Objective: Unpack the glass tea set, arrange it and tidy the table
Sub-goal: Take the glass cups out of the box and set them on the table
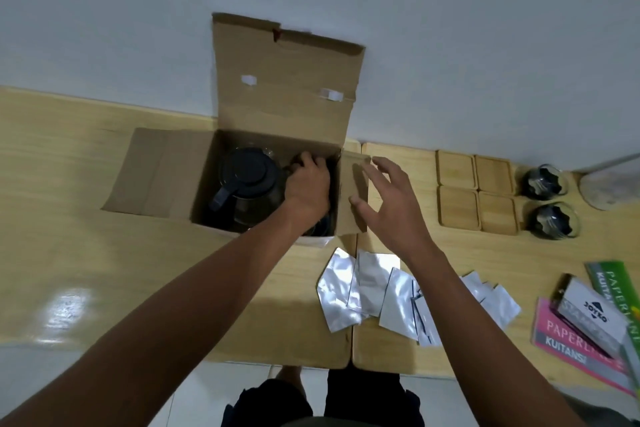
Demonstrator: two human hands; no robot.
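An open cardboard box (166,180) stands on the wooden table (69,236) against the wall, its lid flap upright. Inside sits a glass teapot with a black lid (247,177). My left hand (306,185) reaches into the box's right side, with its fingers curled round a dark glass cup that is mostly hidden. My right hand (391,204) hovers open, fingers spread, just over the box's right flap (353,184). Two glass cups with dark filling (543,180) (554,220) stand to the right, beside several square wooden coasters (474,194).
Several silver foil packets (363,291) lie near the table's front edge. Receipt books and a stamp-pad box (588,319) sit at the front right. A pale round object (609,187) lies at the far right. The box's left flap lies flat on the table.
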